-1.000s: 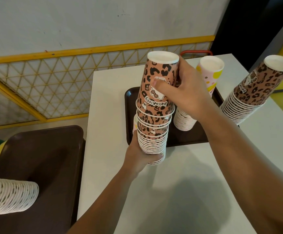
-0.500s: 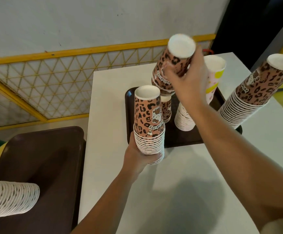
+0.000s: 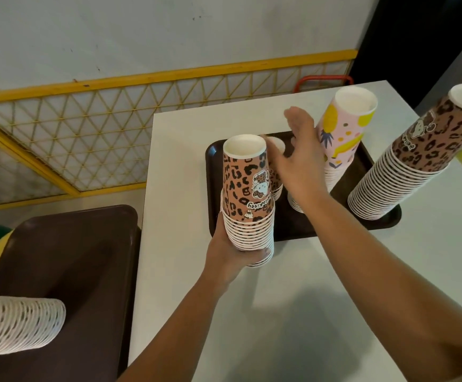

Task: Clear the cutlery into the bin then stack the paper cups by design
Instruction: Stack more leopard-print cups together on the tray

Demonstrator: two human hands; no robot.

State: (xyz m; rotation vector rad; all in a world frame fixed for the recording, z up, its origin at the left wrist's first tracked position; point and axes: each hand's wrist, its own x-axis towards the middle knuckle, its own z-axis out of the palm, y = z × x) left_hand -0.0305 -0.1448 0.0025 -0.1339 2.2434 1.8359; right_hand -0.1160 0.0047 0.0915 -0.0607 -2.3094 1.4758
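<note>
My left hand grips the bottom of an upside-down stack of leopard-print paper cups, held upright at the near left corner of the dark brown tray. My right hand hovers over the tray with fingers spread and thumb raised. Its fingertips are at a short leopard-print stack just behind the held one, and it holds nothing. A pink and yellow patterned stack stands on the tray behind my right hand. A tall, darker leopard-print stack leans at the tray's right end.
The tray lies on a white table. To the left stands a dark brown bin top, with a stack of white-rimmed cups lying sideways at the lower left. A yellow lattice railing and a red handle are behind the table.
My right hand lifted a few leopard cups off the held stack, brought them down to the short stack on the tray and now holds nothing. The left-hand stack is shorter.
</note>
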